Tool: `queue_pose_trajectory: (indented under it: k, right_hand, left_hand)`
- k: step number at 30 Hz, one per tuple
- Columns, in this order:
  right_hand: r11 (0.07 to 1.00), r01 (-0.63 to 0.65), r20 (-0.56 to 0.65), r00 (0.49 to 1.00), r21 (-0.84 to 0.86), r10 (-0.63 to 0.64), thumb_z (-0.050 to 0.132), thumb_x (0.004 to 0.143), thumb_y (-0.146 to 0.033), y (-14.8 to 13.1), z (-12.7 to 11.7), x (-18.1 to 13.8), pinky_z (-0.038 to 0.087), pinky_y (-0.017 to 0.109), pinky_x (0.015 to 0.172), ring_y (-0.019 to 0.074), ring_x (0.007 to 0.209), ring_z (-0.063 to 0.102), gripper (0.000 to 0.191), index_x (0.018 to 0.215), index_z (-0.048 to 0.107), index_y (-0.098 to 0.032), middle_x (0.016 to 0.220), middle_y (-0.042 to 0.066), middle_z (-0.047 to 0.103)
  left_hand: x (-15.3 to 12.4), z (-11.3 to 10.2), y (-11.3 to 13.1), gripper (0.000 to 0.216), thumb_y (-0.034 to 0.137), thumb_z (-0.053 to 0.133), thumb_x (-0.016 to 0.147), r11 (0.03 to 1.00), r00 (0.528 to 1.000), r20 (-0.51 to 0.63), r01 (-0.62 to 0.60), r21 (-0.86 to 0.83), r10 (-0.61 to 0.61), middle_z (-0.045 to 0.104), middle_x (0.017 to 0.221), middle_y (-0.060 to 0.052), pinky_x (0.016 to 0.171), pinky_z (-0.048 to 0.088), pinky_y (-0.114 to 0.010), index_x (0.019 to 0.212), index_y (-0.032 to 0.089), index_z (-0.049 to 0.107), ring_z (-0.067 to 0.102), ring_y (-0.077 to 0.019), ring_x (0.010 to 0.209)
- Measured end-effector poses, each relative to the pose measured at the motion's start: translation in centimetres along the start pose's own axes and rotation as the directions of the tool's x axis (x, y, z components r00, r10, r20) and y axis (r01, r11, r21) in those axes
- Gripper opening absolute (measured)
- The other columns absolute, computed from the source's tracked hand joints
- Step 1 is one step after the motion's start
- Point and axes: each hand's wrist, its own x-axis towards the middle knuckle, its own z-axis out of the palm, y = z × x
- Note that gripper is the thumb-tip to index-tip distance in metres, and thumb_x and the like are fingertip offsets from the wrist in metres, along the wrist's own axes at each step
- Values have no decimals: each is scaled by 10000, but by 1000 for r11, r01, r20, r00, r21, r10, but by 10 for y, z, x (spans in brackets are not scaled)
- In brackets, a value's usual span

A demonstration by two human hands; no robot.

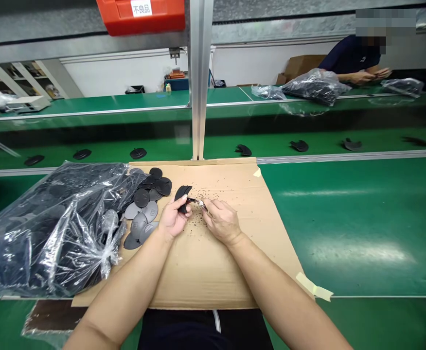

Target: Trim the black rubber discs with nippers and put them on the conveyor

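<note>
My left hand [172, 217] is closed on a black curved plastic part [182, 193], held above a brown cardboard sheet [213, 262]. My right hand [221, 221] pinches a small metal tool [197, 201] whose tip meets the part's edge. Tiny dark trimmings [213, 197] lie scattered on the cardboard around both hands. A pile of several black and grey oval parts [145, 204] lies just left of my left hand.
A large clear plastic bag of dark parts [48, 228] fills the left side. Behind, a green conveyor belt [308, 141] carries several black parts. A metal post [199, 78] stands at the cardboard's far edge. Another person [355, 61] works at the far right behind more bags.
</note>
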Motion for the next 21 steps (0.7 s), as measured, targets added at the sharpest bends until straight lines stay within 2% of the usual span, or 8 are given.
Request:
queue_pose_trajectory:
  k: [3, 10, 16, 21]
  right_hand:
    - [999, -22, 10, 1000, 27, 22, 524, 895, -202, -1, 1, -1, 445, 273, 723, 173, 713, 559, 241, 1101, 645, -169, 758, 35, 619]
    - [973, -108, 23, 994, 205, 105, 513, 901, -204, -5, 3, 2, 476, 255, 744, 161, 719, 586, 225, 1082, 642, -167, 782, 40, 620]
    - [975, -127, 38, 992, 183, 122, 505, 909, -237, -4, 2, 3, 480, 279, 777, 178, 762, 590, 233, 1093, 632, -173, 812, 53, 633]
    - [979, -95, 20, 995, 181, 93, 499, 915, -256, -3, 1, 3, 478, 298, 793, 188, 782, 585, 240, 1097, 625, -165, 822, 60, 633]
  left_hand:
    - [0, 1, 0, 253, 137, 718, 710, 1000, 1000, 5, -18, 20, 18, 612, 757, -13, 435, 371, -178, 916, 147, 572, 503, -64, 496]
    - [-2, 6, 1, 325, 147, 764, 664, 998, 998, -6, -65, 26, 65, 590, 741, 18, 445, 359, -183, 904, 167, 545, 514, -69, 510]
    - [-3, 6, 0, 340, 141, 754, 676, 997, 997, -4, -72, 35, 73, 593, 740, 18, 462, 371, -183, 941, 175, 544, 526, -69, 511]
    - [-3, 7, 0, 334, 143, 750, 679, 997, 998, -6, -67, 36, 67, 603, 760, 9, 468, 374, -182, 940, 171, 543, 521, -66, 513]
